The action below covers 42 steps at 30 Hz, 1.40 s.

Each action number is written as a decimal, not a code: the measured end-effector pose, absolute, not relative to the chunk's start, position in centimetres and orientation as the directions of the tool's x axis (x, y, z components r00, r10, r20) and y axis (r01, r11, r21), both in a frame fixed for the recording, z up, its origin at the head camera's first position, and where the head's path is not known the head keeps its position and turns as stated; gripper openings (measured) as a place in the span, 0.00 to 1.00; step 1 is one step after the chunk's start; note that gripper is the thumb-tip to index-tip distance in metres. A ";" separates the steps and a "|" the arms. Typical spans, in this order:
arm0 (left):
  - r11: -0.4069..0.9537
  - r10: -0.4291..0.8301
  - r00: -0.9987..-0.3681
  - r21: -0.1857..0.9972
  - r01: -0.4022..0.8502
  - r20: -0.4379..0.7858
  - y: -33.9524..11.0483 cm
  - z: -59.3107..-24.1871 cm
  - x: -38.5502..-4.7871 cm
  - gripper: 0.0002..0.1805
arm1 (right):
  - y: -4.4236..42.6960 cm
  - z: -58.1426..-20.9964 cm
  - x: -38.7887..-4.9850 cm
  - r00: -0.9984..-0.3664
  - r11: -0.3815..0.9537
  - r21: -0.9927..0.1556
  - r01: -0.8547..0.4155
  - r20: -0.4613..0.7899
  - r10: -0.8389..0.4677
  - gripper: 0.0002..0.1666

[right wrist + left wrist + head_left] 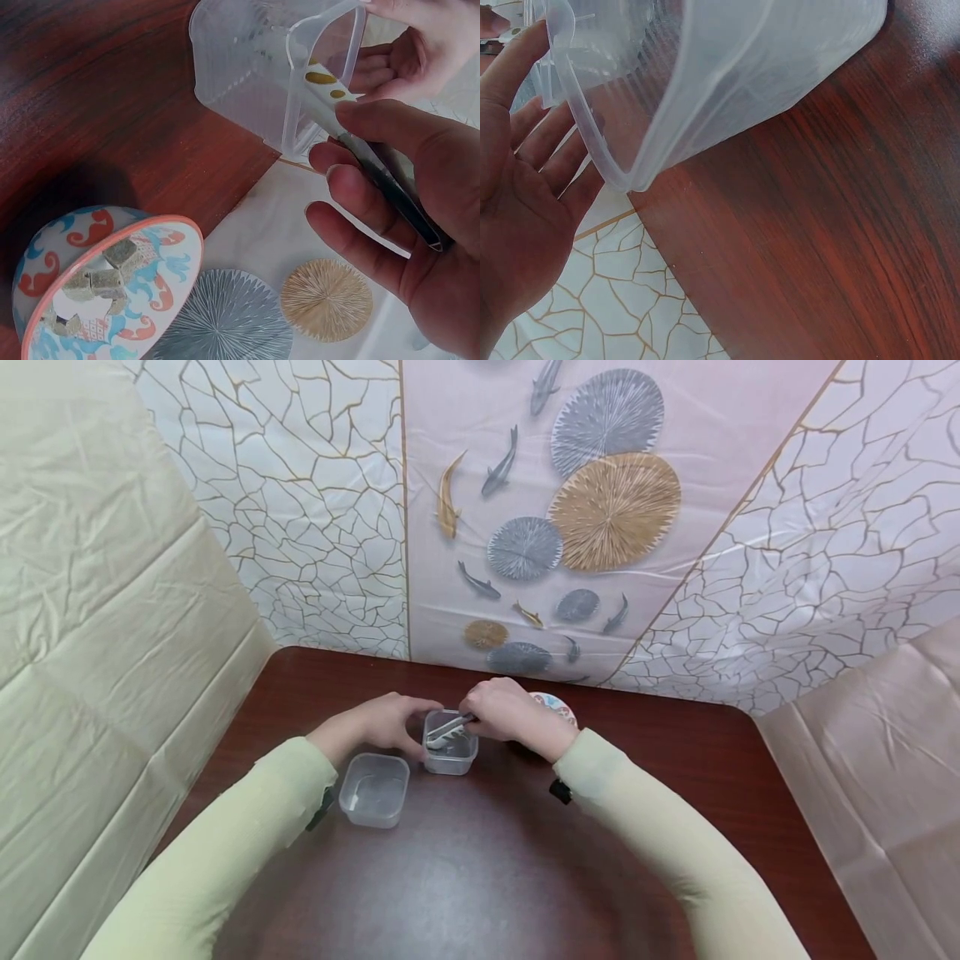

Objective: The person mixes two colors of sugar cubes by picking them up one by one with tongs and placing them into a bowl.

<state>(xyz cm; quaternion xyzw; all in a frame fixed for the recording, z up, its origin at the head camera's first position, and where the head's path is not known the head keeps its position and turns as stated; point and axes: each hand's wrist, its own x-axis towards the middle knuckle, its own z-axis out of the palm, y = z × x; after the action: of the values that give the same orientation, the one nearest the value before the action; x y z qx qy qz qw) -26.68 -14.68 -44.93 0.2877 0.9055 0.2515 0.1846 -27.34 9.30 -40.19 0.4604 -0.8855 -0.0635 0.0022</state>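
Observation:
My left hand [382, 722] holds the left side of a clear plastic container [450, 766], thumb and forefinger spread along its rim. From the right, my right hand [502, 710] grips tongs [360, 154] with a dark handle and pale, holed tips. Those tips reach down inside the container; small greenish specks show through its wall, too blurred to make out. A second clear container [375, 789] stands nearer, below my left wrist. Beside my right hand, a patterned bowl [191, 232] holds several greenish-brown cubes [105, 285]; in the head view my right hand and wrist partly cover it.
Everything stands on a dark red-brown wooden table [480, 868]. Behind the far edge hangs a patterned cloth [525, 610] with fish and round leaf shapes. Beige cloth walls [97, 652] rise at both sides.

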 end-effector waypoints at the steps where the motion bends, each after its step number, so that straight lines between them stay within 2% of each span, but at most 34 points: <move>1: 0.707 0.614 -0.766 0.562 0.429 -0.189 -14.7 -45.0 -26.7 0.48 | 9.3 -40.2 -27.3 -0.576 0.567 0.114 -0.816 -0.058 -0.816 0.07; 5: 0.703 0.620 -0.763 0.562 0.437 -0.183 -14.6 -45.0 -26.7 0.48 | 9.6 -40.1 -27.2 -0.576 0.566 0.121 -0.815 -0.064 -0.815 0.05; 11: 0.707 0.620 -0.763 0.551 0.443 -0.182 -14.4 -44.7 -26.5 0.48 | 10.9 -39.6 -26.5 -0.561 0.559 0.090 -0.824 0.014 -0.828 0.08; 16: 0.705 0.619 -0.764 0.557 0.438 -0.183 -14.4 -44.6 -26.5 0.48 | 12.6 -38.7 -25.7 -0.571 0.573 0.027 -0.819 0.052 -0.819 0.02; 21: 0.710 0.612 -0.768 0.558 0.430 -0.187 -14.5 -44.8 -26.6 0.49 | 14.3 -37.5 -25.1 -0.585 0.587 -0.015 -0.809 0.108 -0.804 0.07; 25: 0.713 0.613 -0.767 0.551 0.434 -0.190 -14.5 -44.8 -26.7 0.49 | 16.0 -36.9 -24.8 -0.581 0.585 -0.036 -0.811 0.175 -0.795 0.05; 34: 0.705 0.613 -0.766 0.569 0.423 -0.191 -14.5 -44.7 -26.5 0.48 | 20.3 -35.8 -24.0 -0.640 0.646 -0.048 -0.762 0.203 -0.741 0.12; 42: 0.709 0.608 -0.770 0.569 0.418 -0.191 -14.6 -44.7 -26.4 0.48 | 23.8 -35.2 -23.6 -0.693 0.700 -0.045 -0.713 0.190 -0.695 0.12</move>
<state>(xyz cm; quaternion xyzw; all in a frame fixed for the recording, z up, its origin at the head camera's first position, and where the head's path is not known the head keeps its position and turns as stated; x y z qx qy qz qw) -26.40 -14.65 -44.73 0.2833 0.9054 0.2559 0.1858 -23.63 23.79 -35.17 0.3833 -0.9184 0.0576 0.0797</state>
